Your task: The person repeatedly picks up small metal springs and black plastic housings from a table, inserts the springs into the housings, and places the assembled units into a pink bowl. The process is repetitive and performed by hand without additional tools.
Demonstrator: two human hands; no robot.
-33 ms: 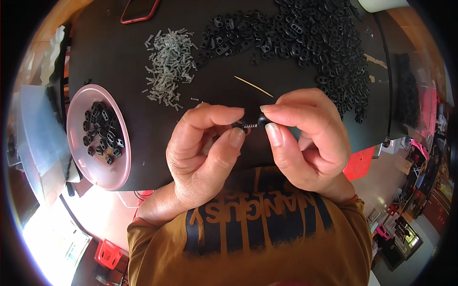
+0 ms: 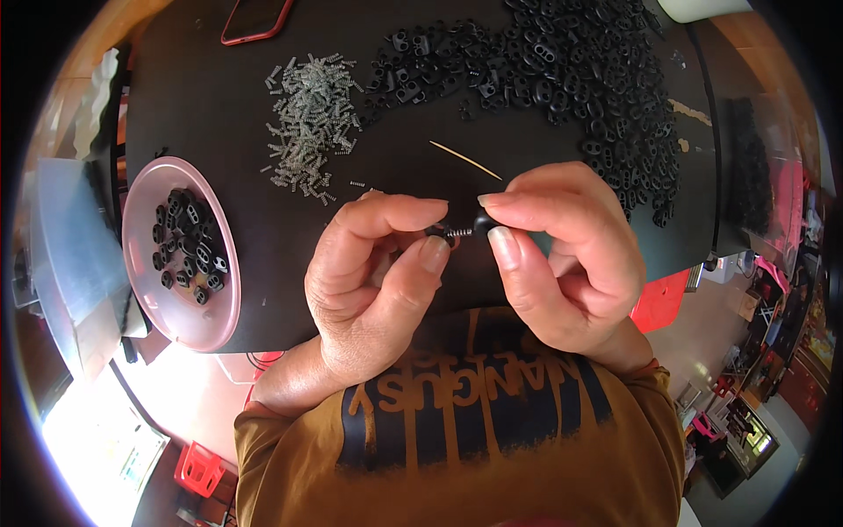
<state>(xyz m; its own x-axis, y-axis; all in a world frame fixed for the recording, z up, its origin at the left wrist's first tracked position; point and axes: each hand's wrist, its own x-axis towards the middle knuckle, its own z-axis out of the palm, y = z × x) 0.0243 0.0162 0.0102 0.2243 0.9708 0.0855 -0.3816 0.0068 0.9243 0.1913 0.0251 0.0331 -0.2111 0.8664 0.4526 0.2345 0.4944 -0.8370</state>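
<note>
In front of my chest, my left hand (image 2: pixel 373 272) pinches a small black plastic cord lock part (image 2: pixel 439 231) between thumb and forefinger. A thin metal spring (image 2: pixel 460 233) sticks out from that part toward the right. My right hand (image 2: pixel 575 255) grips a rounded black cord lock part (image 2: pixel 482 223) between thumb and fingertips, right at the spring's other end. The spring bridges the two parts, which stand a short way apart. Whether the spring is seated inside the right part cannot be seen. My fingertips cover much of both parts.
Loose springs (image 2: pixel 312 123) lie heaped beyond my left hand. Black cord lock parts (image 2: pixel 544 66) spread over the far right of the dark table (image 2: pixel 395 158). A wooden toothpick (image 2: pixel 465 160) lies between. At left, a pink-rimmed bowl (image 2: pixel 235 299) holds several cord locks; a red-edged phone (image 2: pixel 255 22) lies farther back.
</note>
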